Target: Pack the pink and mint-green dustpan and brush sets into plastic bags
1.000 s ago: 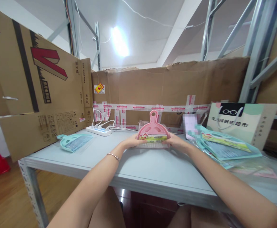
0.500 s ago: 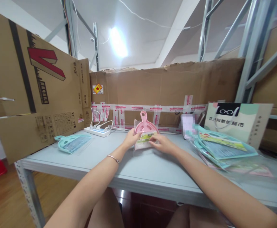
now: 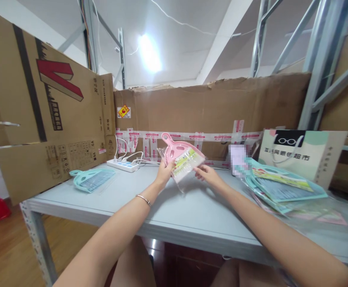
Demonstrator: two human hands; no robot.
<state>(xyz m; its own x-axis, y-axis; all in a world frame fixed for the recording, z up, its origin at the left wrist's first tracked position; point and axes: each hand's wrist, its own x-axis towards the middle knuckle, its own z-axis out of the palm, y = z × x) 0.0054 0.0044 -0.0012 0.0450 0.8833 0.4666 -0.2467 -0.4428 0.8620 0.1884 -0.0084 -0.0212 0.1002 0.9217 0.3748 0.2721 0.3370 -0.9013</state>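
A pink dustpan in a clear plastic bag is held above the table, its handle tilted up to the left. A green and white label crosses its front, over pale bristles. My left hand is closed on the dustpan's left edge, thumb on top. The fingers of my right hand pinch the lower right corner of the dustpan and its bag. Loose plastic hangs below, between the two hands.
A teal dustpan with brush lies on the table's left. Several bagged teal dustpans are piled right, before a paper bag. A white power strip and cardboard stand behind. A phone-like object is partly blurred.
The pink dustpan has turned so its handle leans left instead of standing straight up. My right hand has shifted slightly right and now grips the lower right corner.
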